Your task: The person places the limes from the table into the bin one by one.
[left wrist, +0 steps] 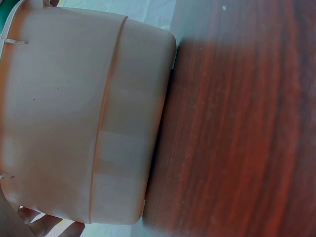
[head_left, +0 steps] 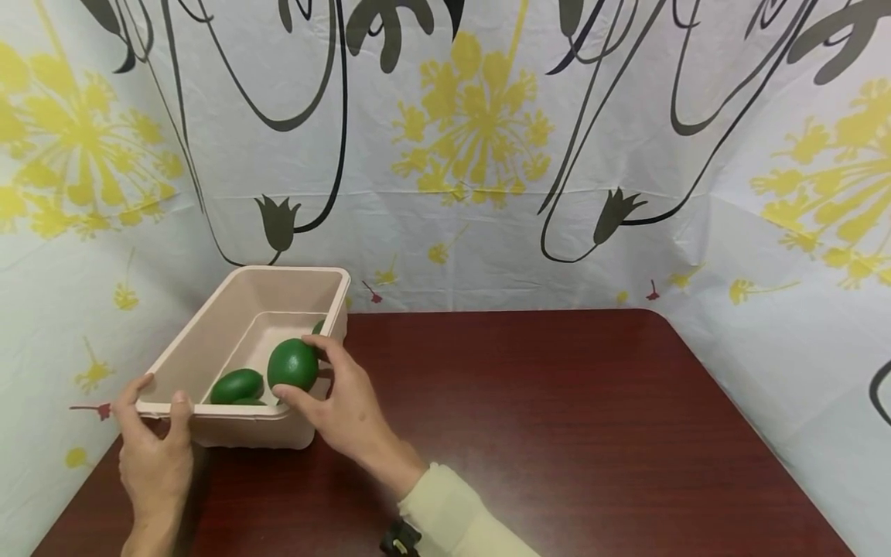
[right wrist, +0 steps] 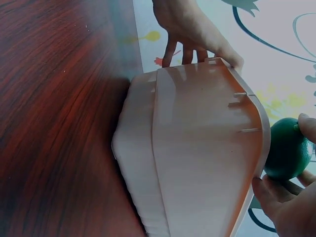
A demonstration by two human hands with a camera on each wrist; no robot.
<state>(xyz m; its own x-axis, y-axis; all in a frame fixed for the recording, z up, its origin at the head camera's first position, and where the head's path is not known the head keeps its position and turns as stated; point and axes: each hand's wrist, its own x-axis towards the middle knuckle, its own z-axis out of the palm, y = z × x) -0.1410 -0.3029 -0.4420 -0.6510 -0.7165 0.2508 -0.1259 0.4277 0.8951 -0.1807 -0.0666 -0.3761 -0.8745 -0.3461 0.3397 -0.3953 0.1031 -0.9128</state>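
Observation:
A beige plastic bin (head_left: pixel 240 426) stands on the left of the table. My left hand (head_left: pixel 155 456) grips its near left corner, thumb on the near rim and fingers around the left side. With my right hand (head_left: pixel 351 402) I hold a glossy dark green oval fruit (head_left: pixel 293 363) between thumb and fingers, at the bin's near right corner. The right wrist view has this green fruit (right wrist: pixel 287 149) just past the rim, with fingertips right at that rim. Inside the bin lie more green fruits (head_left: pixel 238 385), partly hidden by the near wall and the right hand.
The dark red-brown wooden table (head_left: pixel 557 418) extends to the right of the bin. A white cloth (head_left: pixel 445 255) printed with yellow flowers and dark stems hangs behind and along both sides. There is a dark band (head_left: pixel 400 538) at my right wrist.

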